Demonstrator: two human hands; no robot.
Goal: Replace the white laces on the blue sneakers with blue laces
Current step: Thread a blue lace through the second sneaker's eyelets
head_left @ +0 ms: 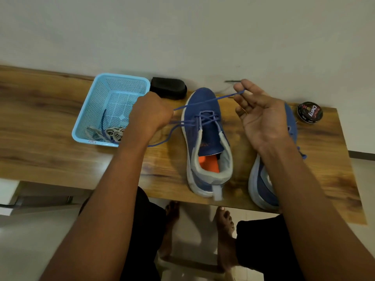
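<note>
Between the fingers of both hands, a blue lace [203, 102] is stretched taut above a blue sneaker [207, 138] standing on a wooden desk [40, 118]. One end is pinched by the raised right hand [261, 116], its remaining fingers [242, 113] loosely spread; the other end is gripped in the fisted left hand [152, 114]. Just below the lace, the sneaker's lowest eyelets are already threaded in blue. Beneath the right wrist, the second sneaker [263, 179] is partly hidden. Left of the fist, pale laces [113, 133] are seen lying in a light-blue basket [97, 98], with a black brush [168, 87] just beyond the knuckles. Right of the raised fingers, a polish tin [309, 112] is seen.
</note>
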